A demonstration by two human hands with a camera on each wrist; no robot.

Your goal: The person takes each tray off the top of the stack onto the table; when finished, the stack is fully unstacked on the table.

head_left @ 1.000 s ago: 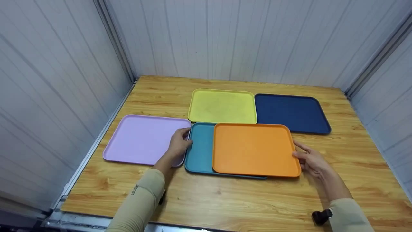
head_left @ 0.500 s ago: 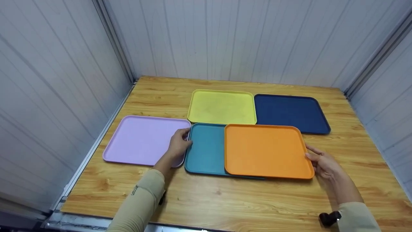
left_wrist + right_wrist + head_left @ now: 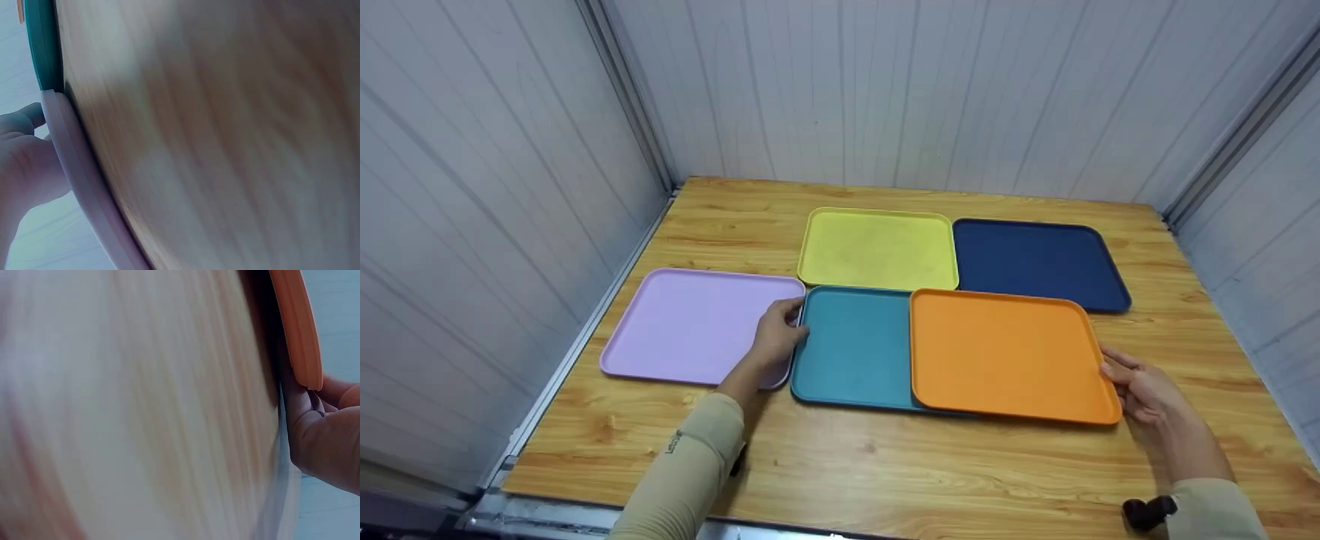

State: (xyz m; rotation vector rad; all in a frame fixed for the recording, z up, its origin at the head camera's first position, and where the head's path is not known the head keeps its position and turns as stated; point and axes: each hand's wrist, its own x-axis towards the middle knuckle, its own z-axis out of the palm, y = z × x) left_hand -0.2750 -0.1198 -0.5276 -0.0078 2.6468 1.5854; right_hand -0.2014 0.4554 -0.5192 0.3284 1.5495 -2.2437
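My right hand [image 3: 1147,390] grips the right edge of an orange tray [image 3: 1012,352], thumb on the rim and fingers underneath; the right wrist view shows this edge of the orange tray [image 3: 298,332] raised off the table. Under its left part lies a teal tray [image 3: 851,349], whose right side is hidden. At the teal tray's left rim, my left hand [image 3: 776,334] holds the edge with bent fingers and thumb, reaching over a purple tray [image 3: 690,322]. The purple tray's rim [image 3: 84,169] partly hides the left hand [image 3: 28,152] in the left wrist view.
Behind the teal and orange trays lie a yellow tray [image 3: 877,247] and a navy blue tray [image 3: 1039,262], side by side. The wooden table [image 3: 840,472] is bounded by panelled walls [image 3: 825,90] at the back and both sides.
My right hand has drawn the orange tray to the right, uncovering more of the teal tray. The left hand and the other trays have stayed put.
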